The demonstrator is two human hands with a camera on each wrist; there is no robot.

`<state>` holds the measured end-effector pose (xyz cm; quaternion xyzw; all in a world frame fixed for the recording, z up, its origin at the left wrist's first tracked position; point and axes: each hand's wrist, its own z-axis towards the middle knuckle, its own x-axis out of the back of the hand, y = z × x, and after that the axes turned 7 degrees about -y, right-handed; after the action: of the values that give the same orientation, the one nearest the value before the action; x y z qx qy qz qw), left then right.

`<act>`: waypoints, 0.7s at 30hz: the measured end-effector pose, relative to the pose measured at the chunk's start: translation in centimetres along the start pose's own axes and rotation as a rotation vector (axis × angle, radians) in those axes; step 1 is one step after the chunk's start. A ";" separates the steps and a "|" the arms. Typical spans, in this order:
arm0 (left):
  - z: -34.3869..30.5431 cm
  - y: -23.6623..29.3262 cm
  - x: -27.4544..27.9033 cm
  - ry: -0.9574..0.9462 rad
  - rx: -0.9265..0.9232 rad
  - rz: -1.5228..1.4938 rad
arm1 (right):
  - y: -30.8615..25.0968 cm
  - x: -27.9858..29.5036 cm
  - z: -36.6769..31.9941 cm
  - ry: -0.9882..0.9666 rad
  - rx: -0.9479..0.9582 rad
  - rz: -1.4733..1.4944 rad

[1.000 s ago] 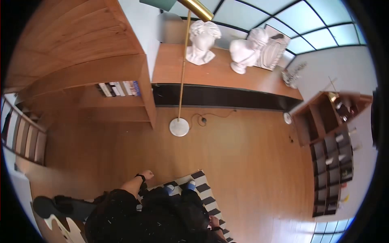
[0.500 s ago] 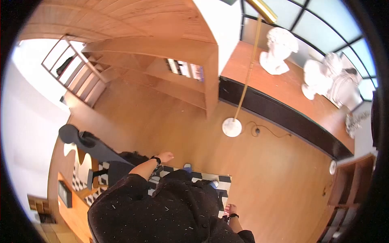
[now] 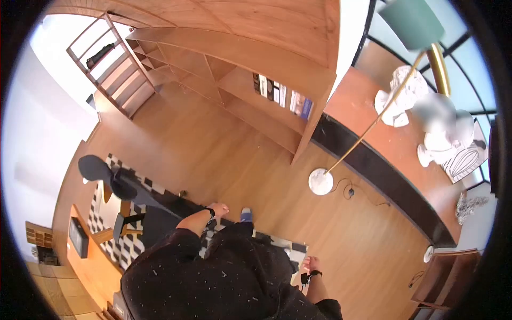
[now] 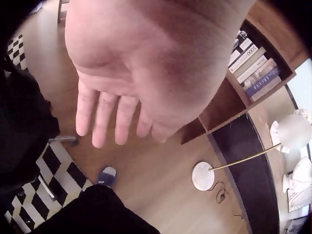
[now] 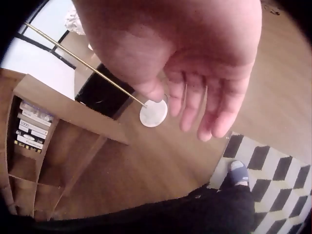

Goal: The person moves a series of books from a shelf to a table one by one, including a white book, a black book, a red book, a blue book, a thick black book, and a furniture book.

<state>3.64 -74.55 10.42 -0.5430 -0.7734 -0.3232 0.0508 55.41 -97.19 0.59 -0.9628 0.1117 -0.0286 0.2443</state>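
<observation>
My left hand (image 3: 217, 209) hangs in front of my body, holding nothing. In the left wrist view its palm shows, with loosely extended fingers (image 4: 124, 119). On the other side my right hand (image 3: 312, 263) is held low near the edge of the patterned rug (image 5: 273, 170), also holding nothing. Its fingers (image 5: 222, 105) hang relaxed in the right wrist view. A blue slipper (image 3: 246, 215) on one foot lies close to the left hand in the head view. Beyond the hands stands a floor lamp with a round white base (image 3: 320, 182).
A wooden bookshelf (image 3: 266, 125) with several books (image 3: 280, 93) runs along the far side. White busts (image 3: 397, 101) stand on a ledge at the right. A black chair (image 3: 141, 194) is at my left, near a wooden desk (image 3: 88, 277). A lamp cord (image 3: 350, 192) lies on the floor.
The head view has swung left, so the bookshelf, ladder-like rack and chair show more fully while the lamp and busts sit farther right. Both hands stay lowered and hold nothing.
</observation>
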 end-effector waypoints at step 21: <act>9.2 -8.8 11.7 -0.036 -0.065 0.065 | -21.6 -17.1 6.2 -0.123 -0.127 -0.258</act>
<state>-6.30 -61.80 4.28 -0.5748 -0.7453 -0.3366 0.0298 43.82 -71.90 5.39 -0.9826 -0.0264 0.0064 0.1836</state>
